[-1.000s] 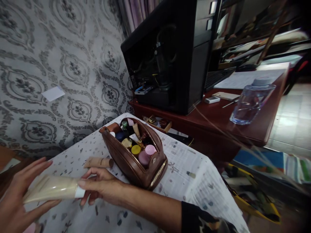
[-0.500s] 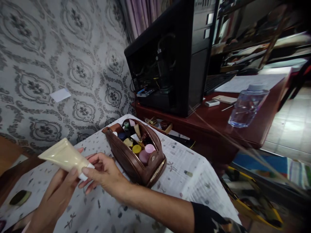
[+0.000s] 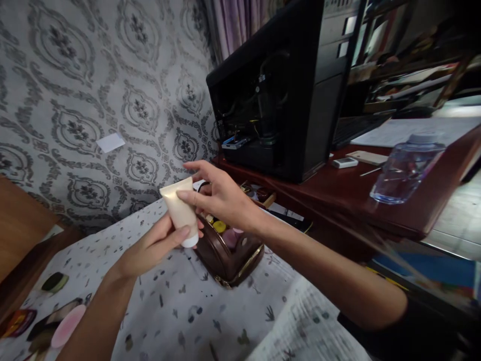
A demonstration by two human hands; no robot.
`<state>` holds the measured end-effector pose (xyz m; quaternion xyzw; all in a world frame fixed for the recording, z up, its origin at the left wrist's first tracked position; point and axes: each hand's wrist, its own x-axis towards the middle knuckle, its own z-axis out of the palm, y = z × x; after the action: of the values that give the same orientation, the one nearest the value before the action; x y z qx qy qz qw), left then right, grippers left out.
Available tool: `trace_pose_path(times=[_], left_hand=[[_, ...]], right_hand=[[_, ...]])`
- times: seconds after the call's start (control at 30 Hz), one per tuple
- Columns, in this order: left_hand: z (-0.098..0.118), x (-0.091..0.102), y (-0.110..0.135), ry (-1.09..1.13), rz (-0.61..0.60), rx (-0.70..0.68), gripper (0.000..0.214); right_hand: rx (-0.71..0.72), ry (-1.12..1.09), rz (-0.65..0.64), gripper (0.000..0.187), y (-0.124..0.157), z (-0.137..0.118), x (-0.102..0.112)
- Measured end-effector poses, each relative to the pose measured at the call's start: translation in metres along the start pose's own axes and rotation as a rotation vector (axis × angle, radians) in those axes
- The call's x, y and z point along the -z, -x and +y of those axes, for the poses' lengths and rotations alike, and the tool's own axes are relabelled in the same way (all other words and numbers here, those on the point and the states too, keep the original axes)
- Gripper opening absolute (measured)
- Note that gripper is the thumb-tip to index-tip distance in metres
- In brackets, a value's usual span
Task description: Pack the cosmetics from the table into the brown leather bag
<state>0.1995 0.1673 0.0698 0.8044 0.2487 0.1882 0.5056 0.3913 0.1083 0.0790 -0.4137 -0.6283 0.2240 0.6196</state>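
Observation:
A cream-coloured squeeze tube (image 3: 181, 211) with a white cap (image 3: 190, 241) is tilted, cap down, over the patterned tablecloth. My left hand (image 3: 152, 248) is closed around its lower part, thumb across the front near the cap. My right hand (image 3: 225, 195) is at the flat upper end; its thumb lies over the tube's front and its index finger stretches out above, apart from the tube. Behind and below my hands, a brown toiletry bag (image 3: 244, 260) stands unzipped. A yellow lid (image 3: 219, 226) and pink containers show inside; my right hand hides the rest.
A pink round item (image 3: 68, 326), a dark-lidded jar (image 3: 55, 282) and other small items lie at the tablecloth's left. Right of the bag, a red-brown desk (image 3: 338, 195) carries a black computer case (image 3: 278, 110) and a clear bottle (image 3: 408, 168). Patterned wall rises behind.
The tube has moved right and turned from lying slanted to cap down. My right hand has gone from the cap to the flat end. The view has shifted left.

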Motion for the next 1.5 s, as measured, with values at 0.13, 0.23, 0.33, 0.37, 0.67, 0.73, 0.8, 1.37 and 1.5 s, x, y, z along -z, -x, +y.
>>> trace_pose_path(times=[0.13,0.23,0.33,0.37,0.67,0.73,0.8,1.37,1.5], left_hand=[[0.007,0.002,-0.018,-0.032,-0.084,0.014,0.043],[0.011,0.0,-0.028,-0.039,-0.076,-0.041,0.045],[0.014,-0.006,-0.037,-0.068,-0.022,-0.103,0.048],[0.014,-0.008,-0.039,-0.1,0.014,-0.119,0.048],[-0.029,-0.017,-0.019,-0.725,0.165,-0.191,0.037],[-0.046,-0.02,-0.008,-0.794,0.262,-0.231,0.035],[-0.06,-0.024,0.001,-0.839,0.379,-0.268,0.036],[-0.088,-0.034,0.008,-0.873,0.528,-0.393,0.036],[-0.089,-0.034,0.007,-0.869,0.527,-0.397,0.036]], right_hand=[[0.003,-0.139,-0.147,0.024,-0.006,-0.004,0.022],[0.008,-0.176,-0.155,0.024,-0.005,-0.006,0.036],[0.031,-0.184,-0.133,0.031,0.0,-0.005,0.044],[0.041,-0.176,-0.119,0.033,0.001,-0.004,0.045],[0.059,0.095,0.146,0.021,0.013,0.019,0.047],[0.096,0.248,0.177,0.021,0.01,0.023,0.046],[0.119,0.388,0.16,0.02,0.004,0.026,0.043],[-0.089,0.803,-0.341,0.026,-0.038,0.044,-0.009],[-0.087,0.779,-0.43,0.023,-0.043,0.052,-0.019]])
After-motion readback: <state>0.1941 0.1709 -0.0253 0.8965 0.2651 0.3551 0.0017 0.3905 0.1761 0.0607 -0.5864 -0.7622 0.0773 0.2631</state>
